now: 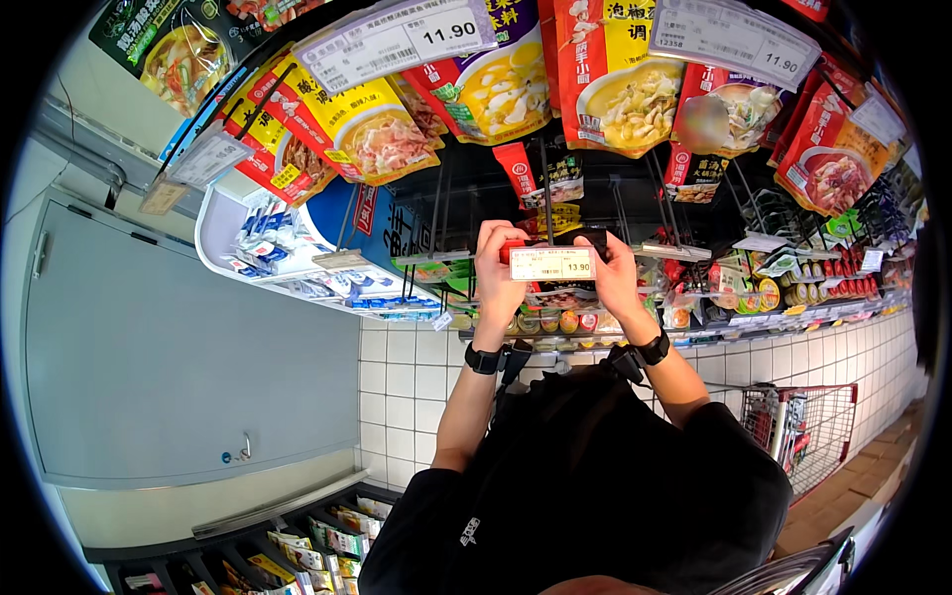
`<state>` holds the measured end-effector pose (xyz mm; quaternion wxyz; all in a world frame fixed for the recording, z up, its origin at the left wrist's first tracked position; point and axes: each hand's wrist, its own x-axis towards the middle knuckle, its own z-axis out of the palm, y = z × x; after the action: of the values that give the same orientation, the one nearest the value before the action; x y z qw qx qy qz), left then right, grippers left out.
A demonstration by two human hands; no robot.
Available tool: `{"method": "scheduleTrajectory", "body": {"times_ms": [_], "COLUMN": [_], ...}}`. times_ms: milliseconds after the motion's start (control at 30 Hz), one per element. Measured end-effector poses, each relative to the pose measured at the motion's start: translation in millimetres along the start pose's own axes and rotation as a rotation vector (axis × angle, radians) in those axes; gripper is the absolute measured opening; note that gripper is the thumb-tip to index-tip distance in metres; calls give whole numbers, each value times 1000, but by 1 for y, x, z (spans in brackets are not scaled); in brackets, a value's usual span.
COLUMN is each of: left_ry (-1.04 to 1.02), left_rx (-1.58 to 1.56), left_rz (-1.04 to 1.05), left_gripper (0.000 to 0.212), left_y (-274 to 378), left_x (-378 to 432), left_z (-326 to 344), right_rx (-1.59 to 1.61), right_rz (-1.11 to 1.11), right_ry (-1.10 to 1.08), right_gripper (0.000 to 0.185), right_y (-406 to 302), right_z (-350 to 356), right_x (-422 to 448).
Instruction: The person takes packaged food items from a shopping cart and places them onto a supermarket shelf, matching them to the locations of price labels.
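With both hands I grip a red and black food pouch [593, 238] at its two sides, in front of a store shelf rack. My left hand [500, 268] has its fingers curled over the red side. On the dark side is my right hand [619, 277]. A price tag [552, 263] on the end of a hook covers most of the pouch. Behind it a metal display hook [549, 193] runs back toward another red and black pouch [539, 175]. Both wrists wear black straps.
Large soup-seasoning pouches [621, 82] hang above on hooks with price tags. At left stand a white-edged display shelf [245, 230] and a grey metal door [186, 357]. Several jars line the lower shelf [811, 320]. A wire shopping cart [818, 439] is at right on the tiled floor [394, 372].
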<state>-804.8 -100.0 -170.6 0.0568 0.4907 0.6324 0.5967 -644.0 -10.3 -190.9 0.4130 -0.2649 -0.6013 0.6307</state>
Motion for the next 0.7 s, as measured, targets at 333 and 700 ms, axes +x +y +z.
{"method": "scheduleTrajectory", "body": {"times_ms": [333, 700], "left_ry": [-69, 65], "left_rx": [-156, 22], "left_rz": [-15, 62], "left_gripper": [19, 15], "left_y": [2, -11], "left_x": [6, 22], "left_z": [1, 17], "right_rx": [52, -37], "right_rz": [-15, 15], "right_ry": [8, 36], "right_gripper": [18, 25], "right_y": [-6, 1], "right_z": [4, 2], "right_x": [1, 28]}}
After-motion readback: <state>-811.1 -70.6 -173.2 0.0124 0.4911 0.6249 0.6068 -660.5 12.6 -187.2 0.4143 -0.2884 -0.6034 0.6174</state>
